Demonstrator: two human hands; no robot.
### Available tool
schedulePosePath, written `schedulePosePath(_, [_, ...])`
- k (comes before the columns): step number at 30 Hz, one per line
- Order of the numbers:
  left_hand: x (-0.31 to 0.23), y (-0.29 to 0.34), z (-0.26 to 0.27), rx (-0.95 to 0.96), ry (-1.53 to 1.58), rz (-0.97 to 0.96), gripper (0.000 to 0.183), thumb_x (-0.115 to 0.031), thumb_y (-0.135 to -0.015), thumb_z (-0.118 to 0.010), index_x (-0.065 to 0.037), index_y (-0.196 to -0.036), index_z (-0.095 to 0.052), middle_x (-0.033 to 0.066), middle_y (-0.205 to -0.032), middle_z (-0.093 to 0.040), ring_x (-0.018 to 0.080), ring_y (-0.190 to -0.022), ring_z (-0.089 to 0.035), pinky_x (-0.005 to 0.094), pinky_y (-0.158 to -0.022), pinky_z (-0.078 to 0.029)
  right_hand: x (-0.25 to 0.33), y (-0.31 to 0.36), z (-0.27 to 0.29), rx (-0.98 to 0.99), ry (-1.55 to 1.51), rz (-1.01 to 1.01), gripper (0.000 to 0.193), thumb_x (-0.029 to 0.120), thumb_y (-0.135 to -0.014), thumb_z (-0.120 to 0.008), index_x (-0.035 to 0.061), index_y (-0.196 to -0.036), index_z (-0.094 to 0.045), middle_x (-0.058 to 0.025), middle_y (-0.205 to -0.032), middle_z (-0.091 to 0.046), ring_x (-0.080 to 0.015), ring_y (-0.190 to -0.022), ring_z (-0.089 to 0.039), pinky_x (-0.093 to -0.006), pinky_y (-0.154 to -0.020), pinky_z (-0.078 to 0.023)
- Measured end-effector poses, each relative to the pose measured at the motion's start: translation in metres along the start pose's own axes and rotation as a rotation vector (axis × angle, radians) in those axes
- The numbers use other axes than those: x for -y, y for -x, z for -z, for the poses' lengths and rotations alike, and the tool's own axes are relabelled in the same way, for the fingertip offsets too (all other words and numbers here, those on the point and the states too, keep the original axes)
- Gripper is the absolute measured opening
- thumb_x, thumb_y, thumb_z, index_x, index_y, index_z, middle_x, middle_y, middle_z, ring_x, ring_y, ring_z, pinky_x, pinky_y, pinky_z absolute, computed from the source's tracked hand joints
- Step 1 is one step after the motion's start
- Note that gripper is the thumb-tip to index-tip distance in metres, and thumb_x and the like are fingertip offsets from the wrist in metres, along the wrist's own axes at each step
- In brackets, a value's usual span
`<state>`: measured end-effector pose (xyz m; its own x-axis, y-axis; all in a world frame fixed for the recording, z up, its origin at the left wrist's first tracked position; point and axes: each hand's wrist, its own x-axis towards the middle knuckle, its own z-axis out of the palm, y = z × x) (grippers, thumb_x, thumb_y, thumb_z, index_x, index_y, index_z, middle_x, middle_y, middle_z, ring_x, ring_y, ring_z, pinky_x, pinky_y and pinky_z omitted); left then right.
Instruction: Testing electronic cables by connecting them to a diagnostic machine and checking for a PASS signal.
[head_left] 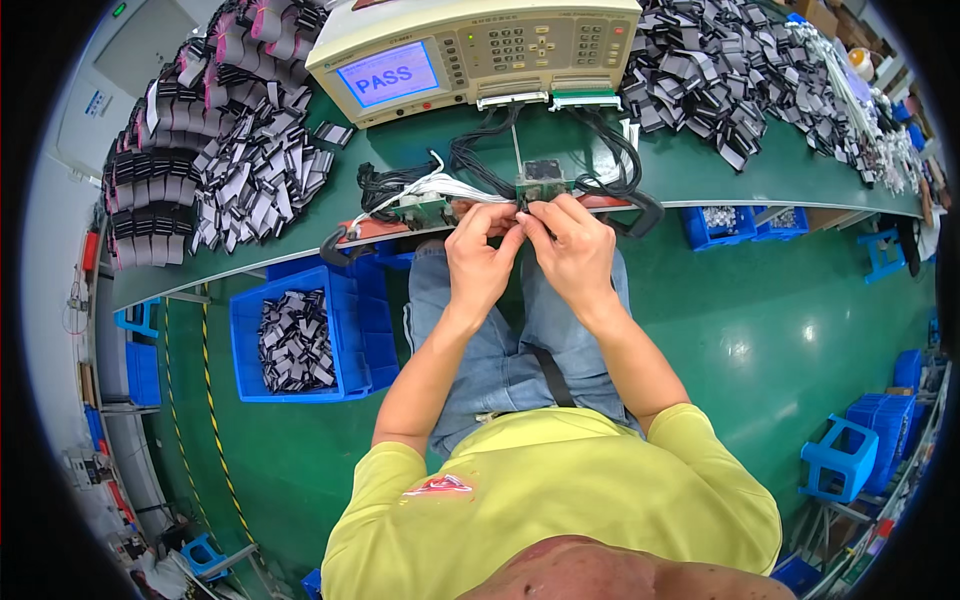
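Observation:
My left hand [480, 258] and my right hand [575, 248] meet at the front edge of the green-topped table [690, 185]. Both are closed, with thumbs and fingertips pinched together around a small dark piece, mostly hidden by the fingers. Just beyond the fingertips stands a small test fixture [545, 172] with a green board and a dark block on top. Black cables [485, 150] run from there toward the beige tester [480, 60], whose blue screen [390, 75] is lit. A second green board [422, 210] with white wires [440, 185] sits left of my left hand.
Short grey ribbon cables with black ends lie in a left pile [265, 175] and a right pile [700, 75]. Bundled ribbon cables [150, 180] are stacked far left. A blue bin [362, 340] of cables stands below. Clamps [645, 215] grip the table edge. Blue stools [840, 458] stand right.

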<state>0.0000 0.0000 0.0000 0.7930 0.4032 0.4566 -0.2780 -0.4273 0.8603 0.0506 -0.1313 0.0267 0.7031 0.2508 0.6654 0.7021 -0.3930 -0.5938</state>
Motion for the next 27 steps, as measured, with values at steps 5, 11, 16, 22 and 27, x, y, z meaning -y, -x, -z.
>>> schedulePosePath(5, [0.0,0.0,-0.003,-0.004,-0.001,-0.017,0.023,0.002,-0.088,-0.079,0.003,-0.109,-0.071,0.0109,-0.1,-0.074,0.018,-0.083,-0.074,0.029,-0.076,-0.059,0.001,0.0,0.001,-0.002,0.02,0.008,0.009,0.011,-0.087,-0.081,0.0054,-0.092,-0.076,-0.006,-0.079,-0.066,-0.0261,-0.062,-0.066,-0.0362,-0.054,-0.051])
schedulePosePath(11, [0.0,-0.001,-0.002,-0.012,0.009,-0.036,0.022,0.003,-0.087,-0.079,0.002,-0.108,-0.071,0.0109,-0.098,-0.073,0.0188,-0.082,-0.073,0.0291,-0.075,-0.059,0.003,-0.001,0.002,0.017,0.02,-0.005,0.01,0.01,-0.086,-0.082,0.0056,-0.092,-0.076,-0.0061,-0.079,-0.066,-0.0261,-0.063,-0.067,-0.0366,-0.054,-0.051])
schedulePosePath(16, [0.002,-0.004,-0.008,-0.055,-0.036,-0.063,0.019,0.005,-0.086,-0.078,0.002,-0.104,-0.071,0.0116,-0.095,-0.072,0.0206,-0.08,-0.072,0.0302,-0.073,-0.059,0.004,-0.004,-0.004,-0.023,0.046,-0.029,0.015,0.011,-0.086,-0.083,0.0051,-0.09,-0.07,-0.0068,-0.08,-0.067,-0.0292,-0.064,-0.067,-0.0378,-0.054,-0.051])
schedulePosePath(22, [-0.003,-0.01,-0.013,-0.144,-0.104,-0.091,0.016,0.007,-0.085,-0.076,0.002,-0.099,-0.07,0.013,-0.092,-0.07,0.0243,-0.077,-0.071,0.0325,-0.07,-0.058,0.001,-0.006,-0.015,-0.075,0.068,-0.053,0.02,0.017,-0.088,-0.08,0.0084,-0.089,-0.062,-0.0053,-0.083,-0.067,-0.0313,-0.064,-0.067,-0.041,-0.053,-0.051])
schedulePosePath(27, [-0.007,-0.007,0.002,-0.043,-0.117,-0.15,0.019,0.003,-0.086,-0.076,0.002,-0.104,-0.069,0.0151,-0.096,-0.07,0.029,-0.08,-0.072,0.0355,-0.07,-0.058,-0.001,-0.003,-0.009,-0.048,0.091,0.038,0.02,0.019,-0.088,-0.082,0.0094,-0.09,-0.065,-0.0054,-0.085,-0.068,-0.0309,-0.067,-0.068,-0.0415,-0.056,-0.052])
